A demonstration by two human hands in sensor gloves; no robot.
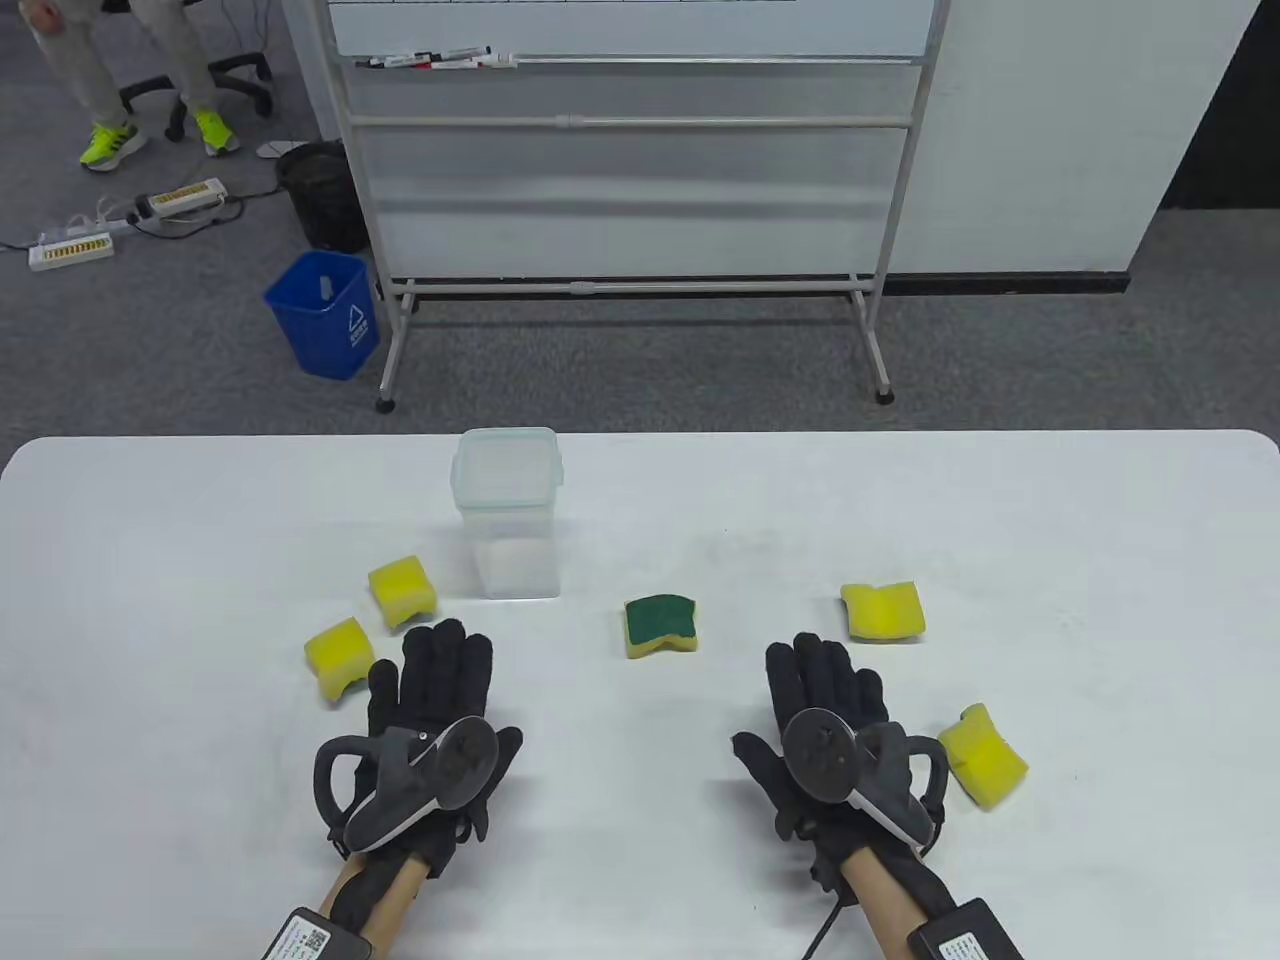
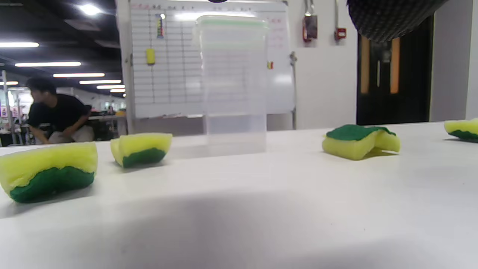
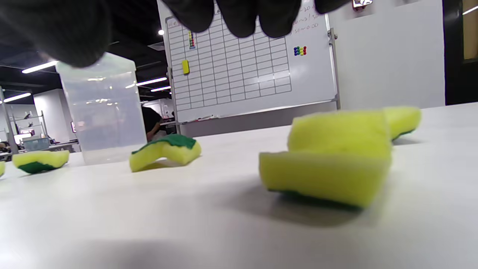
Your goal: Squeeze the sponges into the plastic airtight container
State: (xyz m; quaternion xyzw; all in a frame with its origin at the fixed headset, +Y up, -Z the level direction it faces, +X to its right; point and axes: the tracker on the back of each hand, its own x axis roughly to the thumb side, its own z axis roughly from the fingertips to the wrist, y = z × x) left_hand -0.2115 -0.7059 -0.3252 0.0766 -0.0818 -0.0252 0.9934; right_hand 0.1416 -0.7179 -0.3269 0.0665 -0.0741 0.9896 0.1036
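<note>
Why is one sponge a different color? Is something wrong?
Nothing is wrong. The middle sponge lies green scrubby side up and bends off the table; the other four sponges show yellow on top. The container stands upright.

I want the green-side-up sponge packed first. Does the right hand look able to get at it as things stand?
Probably yes. The right hand lies flat, holding nothing, and the green-topped sponge sits just ahead and to its left with bare table between them.

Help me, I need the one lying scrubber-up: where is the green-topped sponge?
In the table view, the green-topped sponge lies mid-table, right of the clear container, ahead of the gap between both hands.
</note>
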